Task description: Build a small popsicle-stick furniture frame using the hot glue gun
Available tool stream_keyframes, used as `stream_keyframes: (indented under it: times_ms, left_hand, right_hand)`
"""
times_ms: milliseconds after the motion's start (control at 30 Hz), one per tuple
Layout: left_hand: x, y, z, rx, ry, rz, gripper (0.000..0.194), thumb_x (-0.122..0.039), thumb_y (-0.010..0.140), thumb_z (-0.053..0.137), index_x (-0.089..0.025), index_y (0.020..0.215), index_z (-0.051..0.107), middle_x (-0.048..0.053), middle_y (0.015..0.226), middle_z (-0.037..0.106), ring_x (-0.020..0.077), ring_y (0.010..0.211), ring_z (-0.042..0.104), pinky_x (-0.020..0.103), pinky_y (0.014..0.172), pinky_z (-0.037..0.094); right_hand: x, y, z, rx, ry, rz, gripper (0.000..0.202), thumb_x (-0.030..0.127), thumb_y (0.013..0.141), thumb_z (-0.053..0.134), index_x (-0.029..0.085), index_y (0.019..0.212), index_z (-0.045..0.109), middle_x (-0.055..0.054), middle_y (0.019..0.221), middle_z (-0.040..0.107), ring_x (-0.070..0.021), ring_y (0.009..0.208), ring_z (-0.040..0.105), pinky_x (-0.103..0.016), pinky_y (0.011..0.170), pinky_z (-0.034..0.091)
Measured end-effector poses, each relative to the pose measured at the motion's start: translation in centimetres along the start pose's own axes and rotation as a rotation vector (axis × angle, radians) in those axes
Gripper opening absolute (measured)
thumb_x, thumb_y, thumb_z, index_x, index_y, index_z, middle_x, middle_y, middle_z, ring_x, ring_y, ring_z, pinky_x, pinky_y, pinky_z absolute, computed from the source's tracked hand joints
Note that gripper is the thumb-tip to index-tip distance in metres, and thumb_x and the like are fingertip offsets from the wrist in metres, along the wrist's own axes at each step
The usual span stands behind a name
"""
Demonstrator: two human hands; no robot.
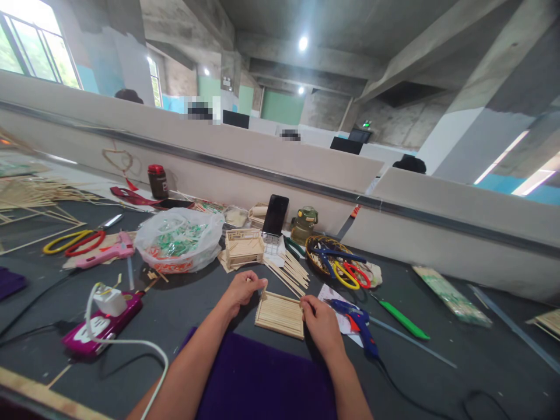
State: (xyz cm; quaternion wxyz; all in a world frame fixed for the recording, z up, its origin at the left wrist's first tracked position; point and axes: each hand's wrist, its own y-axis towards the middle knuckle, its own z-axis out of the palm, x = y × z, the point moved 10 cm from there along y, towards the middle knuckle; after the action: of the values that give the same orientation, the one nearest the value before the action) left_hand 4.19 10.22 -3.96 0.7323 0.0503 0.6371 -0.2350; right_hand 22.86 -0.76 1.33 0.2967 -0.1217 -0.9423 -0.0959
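At the left of the dark worktop (490, 361) lay yellow-and-red scissors (90, 233), a pink glue gun (111, 251) and, nearer, a magenta power strip (83, 338) with a white adapter (110, 300) plugged in. Next came a translucent plastic bag (211, 224) of green and red bits, then a small stick-built model (245, 249). The left hand (241, 290) had its thumb and forefinger drawn close at the wooden-stick panel's (280, 314) far left corner; whether that grip pinched anything I could not tell. The panel sat between the 2 hands, just beyond a purple cloth (262, 379), with a smartphone (275, 214) propped upright farther back. The right hand's (321, 324) grip pinched the panel's far right corner. Beside it lay a blue glue gun (357, 318), then a green utility knife (405, 321) and a packet of sticks (452, 294).
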Motion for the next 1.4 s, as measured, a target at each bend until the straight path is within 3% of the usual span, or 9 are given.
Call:
stream_keyframes:
  times_ms: [1400]
  left_hand:
    - [-0.07,-0.16,-0.18,-0.018,-0.002,-0.007,0.045,-0.047,0.058,0.076,-0.021,0.063,0.040,-0.014,0.035,0.028,0.0018,0.032,0.013,0.017,0.036,0.005]
  right_hand:
    - [-0.13,0.00,0.02,0.001,-0.007,0.001,0.033,0.030,0.087,0.035,0.024,0.094,0.067,-0.003,0.082,0.070,-0.0196,0.076,0.064,-0.025,0.063,0.041]
